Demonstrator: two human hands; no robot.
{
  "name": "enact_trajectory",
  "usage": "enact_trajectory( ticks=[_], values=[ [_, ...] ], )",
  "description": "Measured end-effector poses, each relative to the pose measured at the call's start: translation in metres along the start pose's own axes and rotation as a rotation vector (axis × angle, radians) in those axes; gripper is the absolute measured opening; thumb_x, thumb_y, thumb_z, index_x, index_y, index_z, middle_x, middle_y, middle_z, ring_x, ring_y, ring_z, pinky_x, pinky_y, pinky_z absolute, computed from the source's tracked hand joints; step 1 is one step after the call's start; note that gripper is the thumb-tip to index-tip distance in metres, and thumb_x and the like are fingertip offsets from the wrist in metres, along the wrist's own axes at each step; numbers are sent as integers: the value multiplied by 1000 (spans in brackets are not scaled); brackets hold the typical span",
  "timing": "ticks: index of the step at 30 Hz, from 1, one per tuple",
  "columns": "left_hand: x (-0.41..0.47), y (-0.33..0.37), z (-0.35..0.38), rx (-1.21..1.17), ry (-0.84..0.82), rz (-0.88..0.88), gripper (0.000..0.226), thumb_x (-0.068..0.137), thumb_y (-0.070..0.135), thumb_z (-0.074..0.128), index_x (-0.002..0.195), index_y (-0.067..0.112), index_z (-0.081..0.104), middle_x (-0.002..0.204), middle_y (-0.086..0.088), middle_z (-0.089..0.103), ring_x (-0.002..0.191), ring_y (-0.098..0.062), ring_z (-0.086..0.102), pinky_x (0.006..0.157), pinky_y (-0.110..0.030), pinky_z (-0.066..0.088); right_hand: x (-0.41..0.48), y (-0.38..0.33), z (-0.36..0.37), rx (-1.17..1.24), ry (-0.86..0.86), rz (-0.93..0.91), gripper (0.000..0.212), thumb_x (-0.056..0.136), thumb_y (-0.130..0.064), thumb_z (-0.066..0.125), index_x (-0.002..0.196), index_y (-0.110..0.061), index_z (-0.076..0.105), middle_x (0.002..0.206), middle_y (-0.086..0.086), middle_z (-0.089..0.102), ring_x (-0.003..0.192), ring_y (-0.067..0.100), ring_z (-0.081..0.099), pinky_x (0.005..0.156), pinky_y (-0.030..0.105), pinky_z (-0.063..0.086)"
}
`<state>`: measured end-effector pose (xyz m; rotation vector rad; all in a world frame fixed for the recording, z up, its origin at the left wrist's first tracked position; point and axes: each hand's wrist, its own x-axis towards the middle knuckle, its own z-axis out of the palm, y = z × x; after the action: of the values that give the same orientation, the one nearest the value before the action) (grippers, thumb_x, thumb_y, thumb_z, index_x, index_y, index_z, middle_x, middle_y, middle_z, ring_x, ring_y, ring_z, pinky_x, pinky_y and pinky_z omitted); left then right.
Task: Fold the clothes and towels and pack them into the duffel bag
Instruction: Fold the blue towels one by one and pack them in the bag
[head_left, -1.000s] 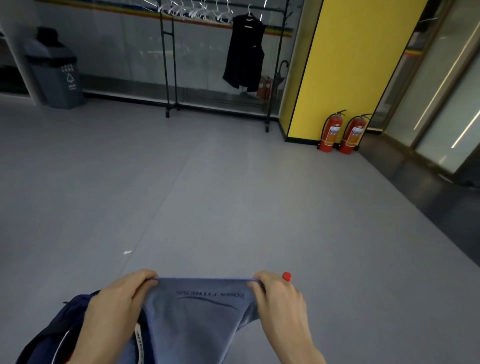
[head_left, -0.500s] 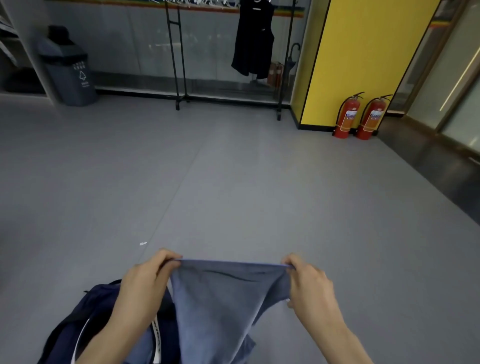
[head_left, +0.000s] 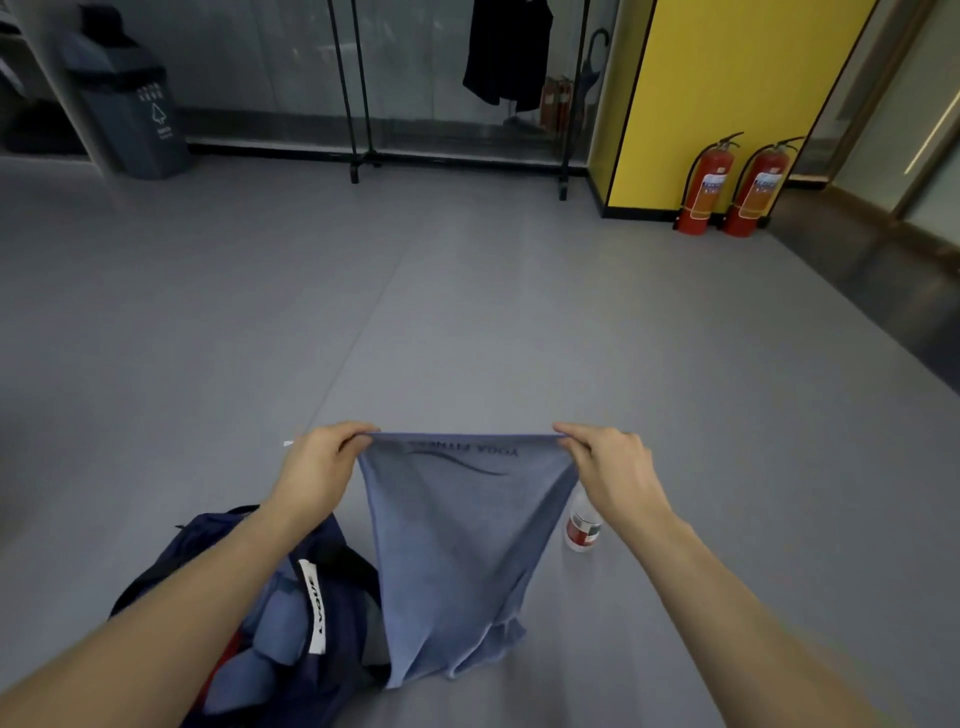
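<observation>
- Dark lettering is printed along the top edge of the blue towel (head_left: 457, 540), in the lower centre of the frame; it is seen upside down, and "YOGA" can be made out at its right end, while the second word is too creased to be read.
- A white strap label (head_left: 314, 607) on the navy duffel bag (head_left: 343, 649), at the lower left, carries black letters running lengthwise; they are too blurred to be read with certainty.
- A white recycling-style arrow sign and small white characters are shown on the grey bin (head_left: 136, 111), upper left; the characters cannot be read.
- Labels are seen on the two red fire extinguishers (head_left: 731, 188), right of centre at the top, and on the small bottle (head_left: 583, 531) beside the towel; their print is illegible.
</observation>
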<state>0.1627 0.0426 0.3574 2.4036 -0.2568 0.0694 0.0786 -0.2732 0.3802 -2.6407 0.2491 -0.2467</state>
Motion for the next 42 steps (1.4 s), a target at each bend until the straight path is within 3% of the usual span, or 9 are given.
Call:
enact_trajectory(
  ticks=[7, 12, 16, 21, 25, 29, 37, 39, 42],
  values=[
    [98, 84, -63, 110, 181, 197, 21, 100, 12, 56, 106, 9, 75, 102, -12, 74, 100, -33, 66, 75, -28, 38, 90, -33, -102, -170, 214, -164, 29, 101, -23, 51, 121, -26, 72, 123, 8, 70, 113, 41, 61, 92, 43, 48],
    [106, 119, -91, 89, 279, 317, 25, 100, 15, 57, 118, 11, 74, 124, -4, 71, 122, -23, 62, 104, -31, 45, 96, -36, -154, -204, 351, -287, 29, 102, -29, 49, 122, -29, 71, 116, 3, 73, 106, 36, 64, 87, 45, 51],
    [72, 107, -79, 84, 256, 377, 25, 101, 15, 58, 120, 10, 73, 128, -4, 69, 123, -23, 62, 106, -34, 46, 65, -18, -148, -216, 360, -334, 27, 102, -25, 52, 119, -29, 72, 114, -1, 74, 103, 31, 67, 85, 42, 51],
    [6, 49, -23, 84, 102, 304, 23, 97, 8, 63, 117, 10, 75, 125, -2, 69, 116, -23, 66, 95, -17, 43, 9, 30, -74, -234, 162, -308, 23, 99, -26, 59, 118, -30, 72, 113, -7, 74, 100, 32, 68, 79, 37, 51],
    [-38, -13, 45, 65, -25, 186, 22, 95, 9, 67, 114, 15, 77, 123, 3, 70, 116, -17, 66, 99, -20, 45, -31, 75, 9, -176, -47, -224, 22, 99, -29, 58, 116, -35, 70, 111, -13, 73, 100, 24, 67, 74, 32, 48],
    [-81, -73, 111, 134, -157, 108, 24, 95, 11, 68, 115, 18, 76, 122, 8, 70, 110, -17, 69, 95, -27, 52, -67, 119, 87, -139, -211, -163, 19, 98, -33, 57, 112, -39, 68, 104, -15, 72, 96, 21, 67, 77, 34, 52],
    [-175, -166, 214, 231, -513, -14, 32, 97, 25, 65, 128, 35, 69, 140, 21, 55, 122, -8, 61, 98, -20, 47, -151, 185, 229, -90, -608, -120, 27, 101, -37, 48, 122, -36, 66, 130, -16, 62, 121, 12, 59, 96, 29, 49],
    [-200, -183, 231, 238, -584, -12, 32, 82, 28, 82, 113, 37, 77, 126, 22, 66, 100, -3, 71, 79, -17, 53, -173, 190, 249, -130, -716, -134, 25, 97, -43, 56, 119, -39, 67, 132, -17, 61, 121, 9, 60, 95, 27, 52],
    [-226, -202, 250, 268, -643, -30, 14, 81, 24, 80, 75, 37, 80, 81, 15, 77, 56, 2, 68, 50, -15, 51, -202, 189, 266, -159, -813, -138, 34, 48, -50, 95, 76, -43, 78, 99, -16, 75, 88, 9, 74, 66, 30, 61]
  ],
)
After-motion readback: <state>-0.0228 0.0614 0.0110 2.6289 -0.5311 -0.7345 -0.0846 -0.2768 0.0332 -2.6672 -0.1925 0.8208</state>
